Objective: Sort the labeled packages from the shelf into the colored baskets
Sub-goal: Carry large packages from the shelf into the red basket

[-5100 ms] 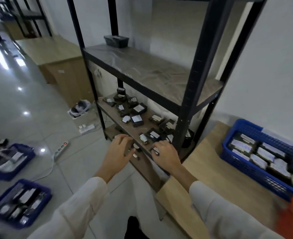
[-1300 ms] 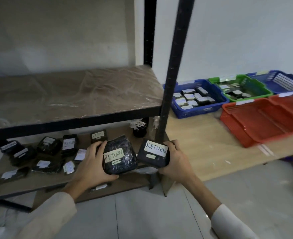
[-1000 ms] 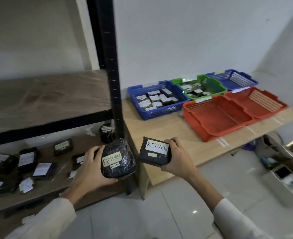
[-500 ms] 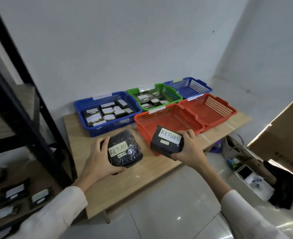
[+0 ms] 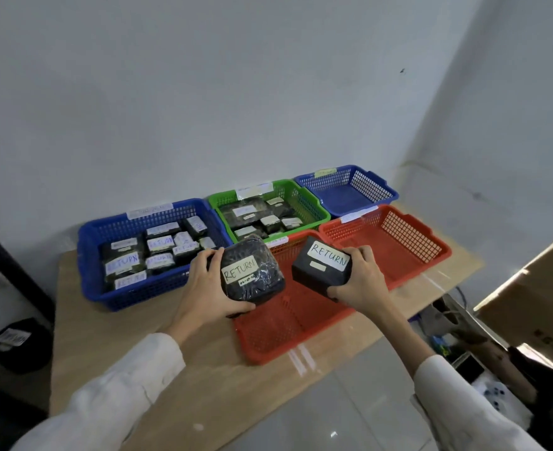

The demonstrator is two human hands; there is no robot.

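My left hand (image 5: 207, 291) grips a rounded black wrapped package (image 5: 250, 271) with a white label reading RETURN. My right hand (image 5: 361, 281) grips a boxy black package (image 5: 320, 268), also labeled RETURN. Both packages hover over the near red basket (image 5: 281, 323), which holds nothing. To the left stands a blue basket (image 5: 138, 288) filled with several RETURN-labeled packages. Behind is a green basket (image 5: 314, 206) with several labeled packages.
A second red basket (image 5: 408, 242) and a second blue basket (image 5: 350, 193), both holding nothing, stand at the right on the wooden table (image 5: 145, 340). A black shelf post (image 5: 5, 265) stands at the left edge. A cardboard box (image 5: 548, 304) and clutter lie on the floor at right.
I turned from the shelf to the table. Both hands carried the two RETURN packages to the right and forward; they now hover over the near red basket.
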